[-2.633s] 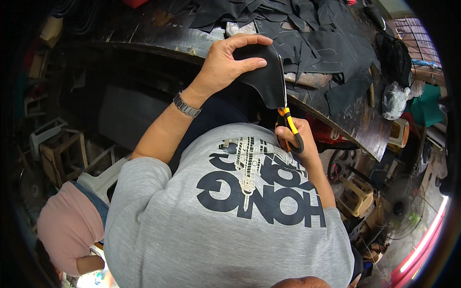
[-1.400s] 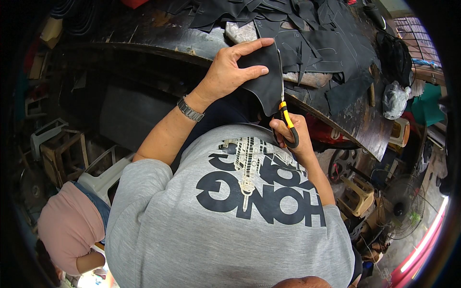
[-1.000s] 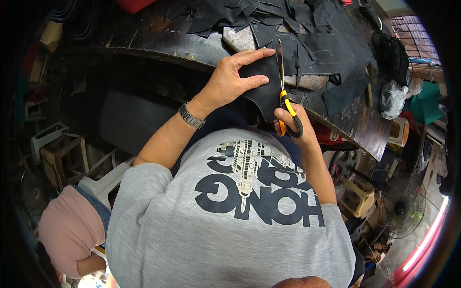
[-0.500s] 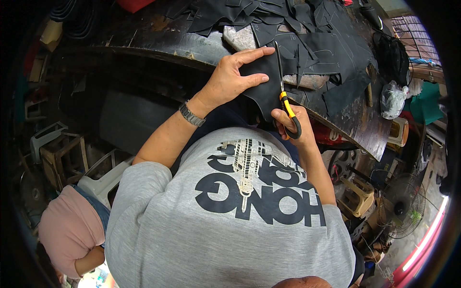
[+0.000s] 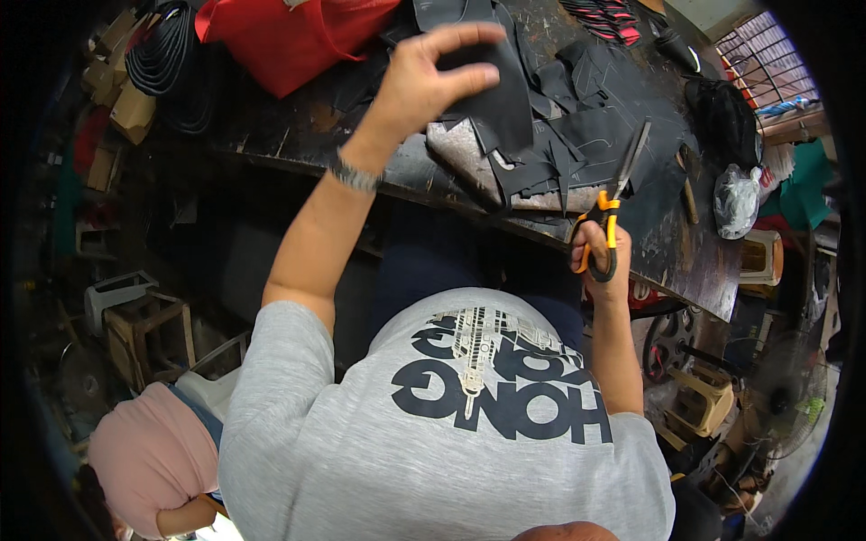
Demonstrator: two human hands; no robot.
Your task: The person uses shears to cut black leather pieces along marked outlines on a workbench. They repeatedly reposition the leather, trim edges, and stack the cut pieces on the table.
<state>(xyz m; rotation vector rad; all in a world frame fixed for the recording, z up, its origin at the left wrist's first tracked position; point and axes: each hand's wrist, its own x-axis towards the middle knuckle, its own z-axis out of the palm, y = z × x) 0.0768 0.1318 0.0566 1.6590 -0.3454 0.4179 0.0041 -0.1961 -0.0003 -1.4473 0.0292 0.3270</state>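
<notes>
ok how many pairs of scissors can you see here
1. The orange-handled scissors are in the right hand at the near edge of the workbench, blades pointing up over the black scraps. More could lie hidden under those scraps.

A long dark workbench [image 5: 298,135] runs across the top of the view, its surface worn and scuffed. A red bag [image 5: 289,36] sits at its far edge, with coiled black cable [image 5: 167,54] just beside it toward the left corner. A clear plastic bag [image 5: 735,198] rests near the right end. Below the bench's left end stands a small wooden stool [image 5: 149,329] on a dim floor. A barred window [image 5: 767,63] lets in daylight at upper right, and a fan [image 5: 794,410] stands low on the right.
</notes>
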